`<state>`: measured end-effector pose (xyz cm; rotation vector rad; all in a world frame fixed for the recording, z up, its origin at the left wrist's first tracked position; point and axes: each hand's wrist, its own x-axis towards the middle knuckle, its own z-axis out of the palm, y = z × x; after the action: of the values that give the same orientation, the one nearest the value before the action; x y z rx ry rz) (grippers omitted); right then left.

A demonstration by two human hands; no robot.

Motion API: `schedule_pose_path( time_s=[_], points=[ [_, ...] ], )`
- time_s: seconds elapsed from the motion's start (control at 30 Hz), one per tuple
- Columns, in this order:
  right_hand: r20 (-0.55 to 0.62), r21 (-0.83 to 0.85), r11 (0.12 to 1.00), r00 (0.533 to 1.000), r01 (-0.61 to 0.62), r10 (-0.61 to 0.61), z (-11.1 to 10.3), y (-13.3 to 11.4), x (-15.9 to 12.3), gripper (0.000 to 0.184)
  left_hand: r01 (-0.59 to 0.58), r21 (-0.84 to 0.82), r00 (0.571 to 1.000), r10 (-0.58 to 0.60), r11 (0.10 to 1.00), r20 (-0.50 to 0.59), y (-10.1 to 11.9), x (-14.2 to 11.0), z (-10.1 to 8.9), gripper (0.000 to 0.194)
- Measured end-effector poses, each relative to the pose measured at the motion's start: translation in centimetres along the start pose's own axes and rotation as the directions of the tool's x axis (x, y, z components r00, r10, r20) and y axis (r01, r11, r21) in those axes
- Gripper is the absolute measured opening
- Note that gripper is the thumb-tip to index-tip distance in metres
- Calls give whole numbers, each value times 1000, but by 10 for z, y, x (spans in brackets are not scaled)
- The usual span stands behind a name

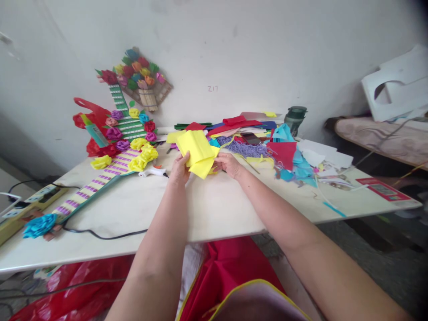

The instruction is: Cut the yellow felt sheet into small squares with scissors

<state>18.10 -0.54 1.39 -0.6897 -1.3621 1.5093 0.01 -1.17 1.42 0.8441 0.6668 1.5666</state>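
A folded sheet of yellow crepe paper (197, 149) is held up over the table between both hands. My left hand (180, 168) grips its left side, thumb on top and the other fingers beneath. At the lower right corner, my right hand (229, 165) pinches the paper's edge; some of its fingers are hidden behind it. A white glue gun (152, 172) lies just left of my left hand. Farther left are yellow paper flowers (144, 157) on a long striped piece (96, 183) decorated with purple strips.
Coloured paper sheets (234, 127) and purple shredded strips (245, 148) lie along the back. A dark green bottle (294, 119) stands behind blue and white scraps (302, 165). A power strip (33, 205) and a black cord (103, 235) are at left.
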Motion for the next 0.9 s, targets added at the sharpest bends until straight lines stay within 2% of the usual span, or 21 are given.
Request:
schedule_pose_path(
  time_s=[0.13,0.23,0.37,0.5,0.6,0.7,0.77,0.83,0.9],
  points=[
    [-66,0,1000,998,9,-9,1,-1,1,11,3,22,1000,-3,1000,9,0,2,-3,26],
    [-227,14,998,972,65,-60,-2,-1,4,11,-91,5,992,91,996,-87,1,7,-9,22],
    [-497,81,987,864,142,-84,-16,-2,10,9,-174,30,962,177,984,-208,3,12,-14,14],
    [-661,119,976,748,185,-61,-29,-6,13,3,-167,63,961,177,984,-212,3,12,-14,12],
    [-709,132,973,704,189,-41,-32,-9,12,5,-158,45,974,163,987,-156,3,10,-12,14],
    [-721,142,976,693,165,-12,-30,-9,12,8,-111,35,991,113,993,-67,3,9,-10,17],
    [-725,142,978,689,152,-1,-29,-8,13,9,-51,91,997,55,995,-44,2,9,-10,18],
    [-734,124,982,679,141,-5,-29,-7,14,10,16,218,995,5,976,-98,2,10,-11,16],
    [-748,83,988,663,132,-26,-30,-5,16,10,90,394,977,-4,915,-214,1,12,-12,12]
  ],
)
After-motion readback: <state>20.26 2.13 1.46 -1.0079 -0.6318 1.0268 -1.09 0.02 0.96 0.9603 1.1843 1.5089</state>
